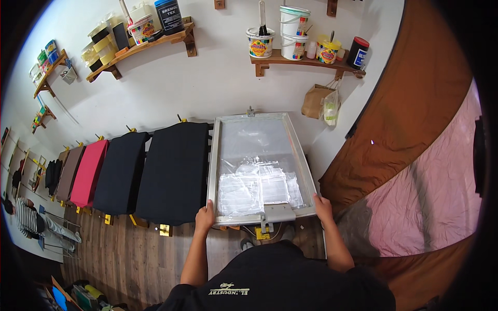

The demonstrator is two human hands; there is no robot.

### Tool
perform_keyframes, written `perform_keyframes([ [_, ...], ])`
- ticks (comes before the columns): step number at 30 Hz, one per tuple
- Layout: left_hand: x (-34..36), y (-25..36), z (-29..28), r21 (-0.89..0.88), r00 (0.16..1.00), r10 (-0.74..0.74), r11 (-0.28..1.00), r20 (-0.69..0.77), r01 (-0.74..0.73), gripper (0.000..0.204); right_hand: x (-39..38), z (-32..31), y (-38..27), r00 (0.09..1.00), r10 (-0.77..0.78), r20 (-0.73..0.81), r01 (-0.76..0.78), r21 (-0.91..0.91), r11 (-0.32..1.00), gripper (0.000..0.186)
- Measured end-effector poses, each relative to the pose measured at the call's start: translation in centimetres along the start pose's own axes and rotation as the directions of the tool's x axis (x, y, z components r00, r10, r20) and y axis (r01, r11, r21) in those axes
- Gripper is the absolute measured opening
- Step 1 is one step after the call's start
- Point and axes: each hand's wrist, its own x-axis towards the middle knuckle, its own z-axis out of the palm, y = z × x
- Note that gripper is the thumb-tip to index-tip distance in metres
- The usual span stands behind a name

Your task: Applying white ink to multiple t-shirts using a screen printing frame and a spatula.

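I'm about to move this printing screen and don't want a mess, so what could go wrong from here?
1. The left hand and right hand grip only the near corners of the screen frame, so it could tilt or slip.
2. The dark garment lies right beside the frame's left edge; a sideways swing might brush or smear it.
3. The taped plastic patches on the mesh look wrinkled and could peel or snag.

Labelled paint tubs (259, 42) on wall shelves – brown paper bag (315, 101) (hanging) below.
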Motion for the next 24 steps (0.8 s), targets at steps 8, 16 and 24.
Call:
perform_keyframes([
  [8,0.3,-0.5,0.1,0.02,0.999,-0.029,0.999,0.027,0.028,0.084,-0.2,0.2,0.0,1.0,-0.01,-0.021,0.009,-0.028,1.0,0.052],
  [16,0.8,-1.5,0.6,-0.094,0.998,-0.045,0.994,0.04,0.049,0.084,0.4,1.0,1.3,0.998,0.059,0.001,-0.058,-0.126,0.99,0.059],
  [24,1.0,-2.5,1.1,-0.319,0.995,-0.041,0.945,0.092,0.068,0.079,0.3,1.3,1.9,1.0,0.025,0.01,-0.023,-0.138,0.99,0.064],
])
